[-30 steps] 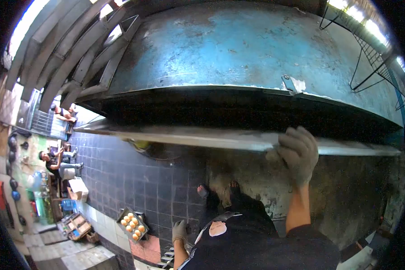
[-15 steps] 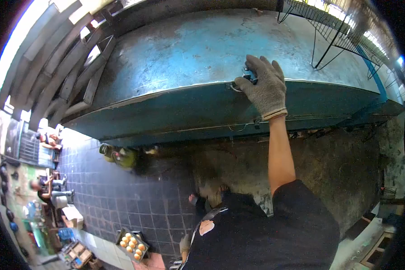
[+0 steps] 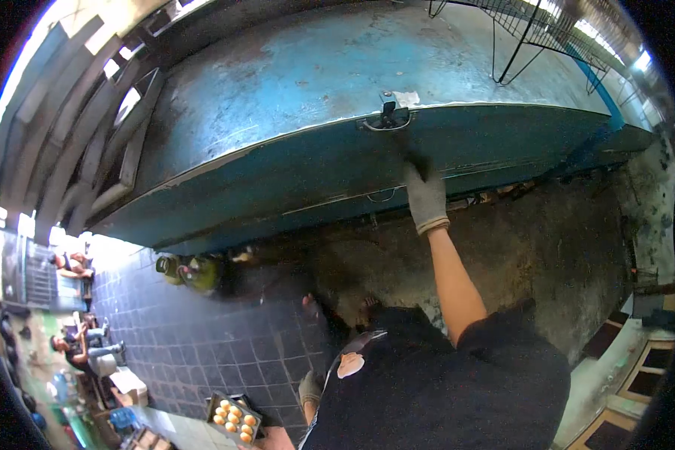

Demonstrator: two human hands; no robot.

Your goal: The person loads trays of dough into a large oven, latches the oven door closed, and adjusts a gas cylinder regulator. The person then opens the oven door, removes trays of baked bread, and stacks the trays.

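Observation:
My right hand (image 3: pixel 426 196), in a grey knit glove, is raised before the dark front of a large blue metal oven-like box (image 3: pixel 277 169). Its fingers look apart, with the tips dark and blurred in shadow; nothing shows in them. Above it, at the box's top edge, are a metal handle and latch (image 3: pixel 387 120) with a whitish scrap beside them. A lower handle (image 3: pixel 381 196) lies just left of the glove. My left hand (image 3: pixel 310 388), also gloved, hangs low by my side with fingers loosely extended, apart from a tray (image 3: pixel 219 429) of round golden buns (image 3: pixel 234 417).
A black wire rack (image 3: pixel 521 37) stands on the box's top right. Stacked dark metal trays (image 3: pixel 75 127) are at left. A green gas cylinder (image 3: pixel 199 274) stands on the dark tiled floor (image 3: pixel 180 330) below the box. A person (image 3: pixel 82 349) sits at far left.
My right hand has let go of the upper latch and dropped lower in front of the box. The view has shifted slightly, and my left hand shows more fully.

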